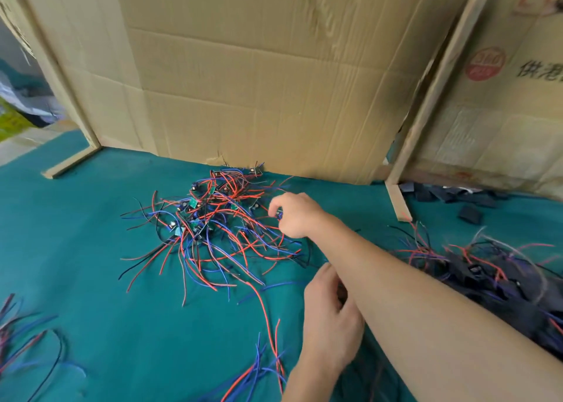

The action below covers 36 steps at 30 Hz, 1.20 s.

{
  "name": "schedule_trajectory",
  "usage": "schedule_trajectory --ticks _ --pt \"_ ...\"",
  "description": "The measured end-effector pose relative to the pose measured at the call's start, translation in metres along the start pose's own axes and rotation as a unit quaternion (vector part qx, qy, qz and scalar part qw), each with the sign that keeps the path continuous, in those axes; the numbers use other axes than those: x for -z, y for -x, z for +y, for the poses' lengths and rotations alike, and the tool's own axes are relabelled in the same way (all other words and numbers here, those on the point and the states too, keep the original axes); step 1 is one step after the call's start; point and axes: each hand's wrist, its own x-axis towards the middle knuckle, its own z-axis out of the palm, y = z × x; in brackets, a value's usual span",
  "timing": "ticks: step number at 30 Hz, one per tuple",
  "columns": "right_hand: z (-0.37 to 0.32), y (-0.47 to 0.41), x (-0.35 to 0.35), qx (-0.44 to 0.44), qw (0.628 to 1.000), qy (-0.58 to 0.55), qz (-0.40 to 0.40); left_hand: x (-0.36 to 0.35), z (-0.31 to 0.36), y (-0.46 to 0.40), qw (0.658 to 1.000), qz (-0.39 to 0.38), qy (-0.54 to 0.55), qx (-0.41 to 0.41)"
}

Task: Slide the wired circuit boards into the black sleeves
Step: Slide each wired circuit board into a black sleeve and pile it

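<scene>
A tangled pile of wired circuit boards, small green boards with red, blue and black leads, lies mid-table on the teal cloth. My right hand reaches across to the pile's right edge and pinches a small board by its blue end. My left hand sits nearer me, partly under my right forearm, its fingers curled around a dark piece that looks like a black sleeve, mostly hidden. Loose black sleeves are heaped at the back right, and one lies apart from them.
A heap of sleeved boards with trailing wires fills the right side. Loose wires lie at the lower left and bottom centre. Cardboard walls close the back, with wooden strips on the cloth.
</scene>
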Motion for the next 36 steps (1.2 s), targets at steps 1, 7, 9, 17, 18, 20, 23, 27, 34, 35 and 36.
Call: schedule_trajectory --ticks 1,7,9,17,18,20,23,27,34,35,36 --pt "0.004 -0.003 -0.002 -0.004 1.0 -0.003 0.027 0.0 0.0 0.0 1.0 0.005 -0.005 0.0" --pt "0.03 0.019 0.067 -0.046 0.978 -0.179 0.098 -0.004 -0.002 -0.003 0.993 0.089 0.048 0.058" --pt "0.04 0.043 0.102 -0.073 0.949 -0.286 0.109 -0.007 0.003 -0.006 0.979 0.129 0.132 0.082" --pt "0.069 0.134 0.072 -0.05 0.951 -0.304 -0.032 -0.022 0.002 -0.023 0.928 0.078 0.335 0.146" --pt "0.073 0.137 0.067 -0.03 0.969 -0.24 -0.057 -0.022 0.001 -0.021 0.932 0.056 0.329 0.14" --pt "0.085 0.133 0.075 0.005 0.987 -0.136 -0.084 -0.019 -0.002 -0.018 0.942 0.03 0.303 0.142" --pt "0.123 0.107 0.11 -0.017 0.999 -0.026 0.019 -0.019 -0.008 -0.02 0.947 0.05 0.274 0.159" --pt "0.219 0.072 0.135 -0.186 0.967 0.164 0.048 -0.022 -0.008 -0.019 0.965 0.07 0.209 0.139" --pt "0.294 0.069 0.102 -0.288 0.951 0.111 0.003 -0.021 -0.008 -0.018 0.97 0.04 0.192 0.14" --pt "0.294 0.07 0.103 -0.283 0.952 0.116 0.022 -0.021 -0.008 -0.018 0.971 0.039 0.189 0.141" --pt "0.292 0.071 0.105 -0.281 0.952 0.118 0.035 -0.021 -0.008 -0.018 0.972 0.038 0.185 0.14"
